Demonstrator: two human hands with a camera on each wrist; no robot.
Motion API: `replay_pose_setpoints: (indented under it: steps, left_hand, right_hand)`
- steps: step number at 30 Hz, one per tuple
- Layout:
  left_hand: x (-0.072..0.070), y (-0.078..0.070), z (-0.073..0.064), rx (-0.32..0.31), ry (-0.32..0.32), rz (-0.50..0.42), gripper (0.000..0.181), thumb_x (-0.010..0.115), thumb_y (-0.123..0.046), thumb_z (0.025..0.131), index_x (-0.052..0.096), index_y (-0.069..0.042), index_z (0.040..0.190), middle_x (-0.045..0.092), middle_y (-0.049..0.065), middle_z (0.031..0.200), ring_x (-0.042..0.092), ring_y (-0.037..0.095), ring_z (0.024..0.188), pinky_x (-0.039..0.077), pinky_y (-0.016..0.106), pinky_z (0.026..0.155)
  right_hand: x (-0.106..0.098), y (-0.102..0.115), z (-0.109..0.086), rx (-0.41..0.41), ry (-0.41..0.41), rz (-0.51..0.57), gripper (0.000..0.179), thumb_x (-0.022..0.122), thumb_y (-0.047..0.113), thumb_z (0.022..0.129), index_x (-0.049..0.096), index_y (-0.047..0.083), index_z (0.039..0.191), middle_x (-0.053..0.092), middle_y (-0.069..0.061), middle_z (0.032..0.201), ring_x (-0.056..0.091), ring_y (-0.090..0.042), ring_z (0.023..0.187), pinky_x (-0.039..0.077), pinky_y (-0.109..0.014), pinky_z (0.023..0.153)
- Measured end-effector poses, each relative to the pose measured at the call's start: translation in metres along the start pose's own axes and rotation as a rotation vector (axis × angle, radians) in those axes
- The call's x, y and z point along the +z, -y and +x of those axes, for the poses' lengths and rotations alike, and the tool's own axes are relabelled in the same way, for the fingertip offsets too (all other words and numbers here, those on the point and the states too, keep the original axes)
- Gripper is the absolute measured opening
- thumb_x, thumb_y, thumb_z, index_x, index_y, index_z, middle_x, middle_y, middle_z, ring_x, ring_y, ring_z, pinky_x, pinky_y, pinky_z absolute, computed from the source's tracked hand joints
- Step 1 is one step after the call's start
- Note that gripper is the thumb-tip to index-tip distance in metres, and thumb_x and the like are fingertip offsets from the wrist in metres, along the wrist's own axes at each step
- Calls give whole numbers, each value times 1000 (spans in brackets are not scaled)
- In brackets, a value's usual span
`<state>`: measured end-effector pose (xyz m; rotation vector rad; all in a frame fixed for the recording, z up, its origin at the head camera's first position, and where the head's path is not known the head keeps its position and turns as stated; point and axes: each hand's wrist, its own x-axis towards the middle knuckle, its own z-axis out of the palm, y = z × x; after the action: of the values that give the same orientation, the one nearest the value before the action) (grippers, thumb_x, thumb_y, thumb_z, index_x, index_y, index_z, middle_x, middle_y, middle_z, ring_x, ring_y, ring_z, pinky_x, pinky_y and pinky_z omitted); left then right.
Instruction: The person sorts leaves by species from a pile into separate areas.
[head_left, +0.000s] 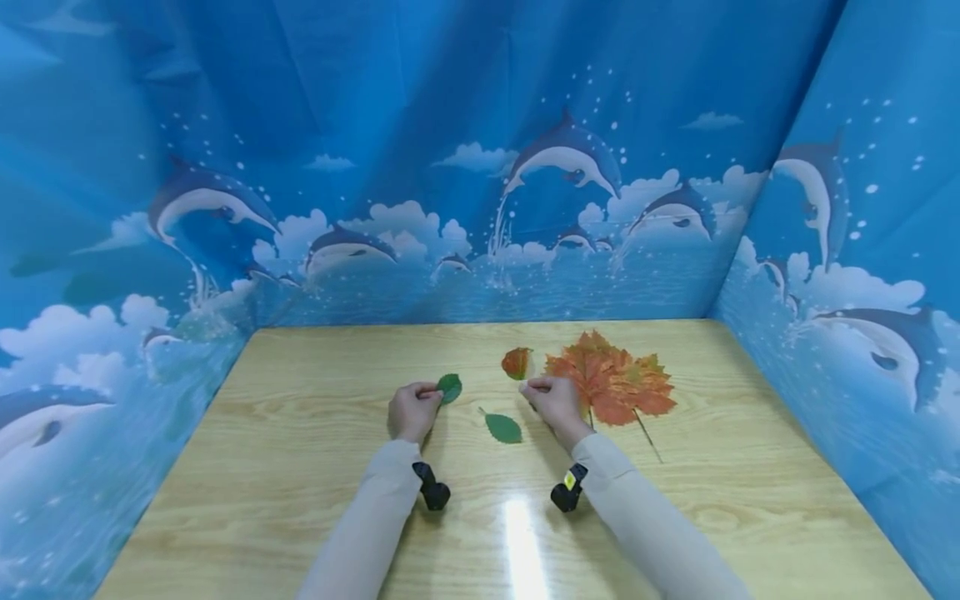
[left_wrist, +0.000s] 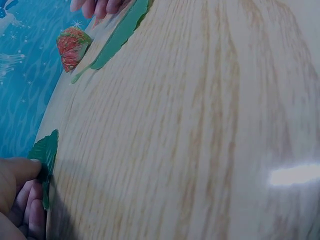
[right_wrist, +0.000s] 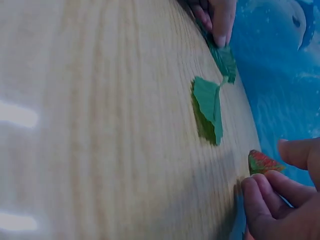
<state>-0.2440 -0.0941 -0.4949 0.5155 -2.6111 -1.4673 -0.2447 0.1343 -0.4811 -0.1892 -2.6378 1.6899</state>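
Note:
My left hand [head_left: 414, 410] pinches a serrated green leaf [head_left: 450, 387] between thumb and fingers, low over the wood-grain table. In the left wrist view the thumb lies across this leaf [left_wrist: 46, 150]. The right hand [head_left: 557, 403] is beside a small curled red-and-green leaf [head_left: 515, 363], fingertips just short of its near edge. Seen from the right wrist, thumb and fingers [right_wrist: 257, 192] stand apart, with the red-and-green leaf [right_wrist: 262, 162] beyond them. Between both hands a second green leaf [head_left: 502, 428] lies on the table, its stem pointing left and away.
Several large orange maple leaves [head_left: 611, 379] lie overlapping right of the right hand, their thin stems reaching nearer. A blue dolphin-print curtain [head_left: 420, 167] borders the table's [head_left: 300, 500] back and sides. Each wrist carries a small black camera [head_left: 433, 492].

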Motion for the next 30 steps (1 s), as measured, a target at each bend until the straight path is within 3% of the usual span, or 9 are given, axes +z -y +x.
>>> replay_pose_setpoints:
  steps: [10, 15, 22, 30]
  left_hand:
    - [2, 0, 1, -13, 6, 4, 18, 70, -21, 88, 73, -13, 104, 72, 3, 92, 66, 19, 85, 49, 37, 78]
    - [0, 1, 2, -15, 2, 9, 19, 70, -22, 88, 73, -13, 105, 72, 3, 93, 66, 20, 86, 48, 37, 78]
    - [-2, 1, 1, -23, -4, 6, 19, 70, -21, 88, 73, -12, 104, 72, 4, 92, 66, 21, 87, 48, 37, 78]
    - [3, 1, 3, -17, -8, 8, 18, 70, -22, 88, 73, -13, 104, 72, 2, 92, 66, 20, 86, 49, 38, 78]
  right_hand:
    - [-3, -5, -39, -79, 58, -160, 23, 72, 16, 86, 71, -2, 100, 71, -10, 92, 65, -21, 84, 53, -34, 72]
    - [6, -9, -51, -102, 43, -205, 27, 76, 16, 82, 71, -2, 102, 71, -9, 89, 66, -20, 81, 54, -35, 72]
    - [18, -10, -53, -190, -19, -326, 28, 79, 15, 78, 72, -1, 100, 69, -4, 79, 64, -16, 73, 53, -37, 70]
    - [15, -14, -51, -207, -72, -315, 16, 79, 9, 74, 74, 3, 88, 65, 2, 69, 59, -9, 63, 49, -31, 61]
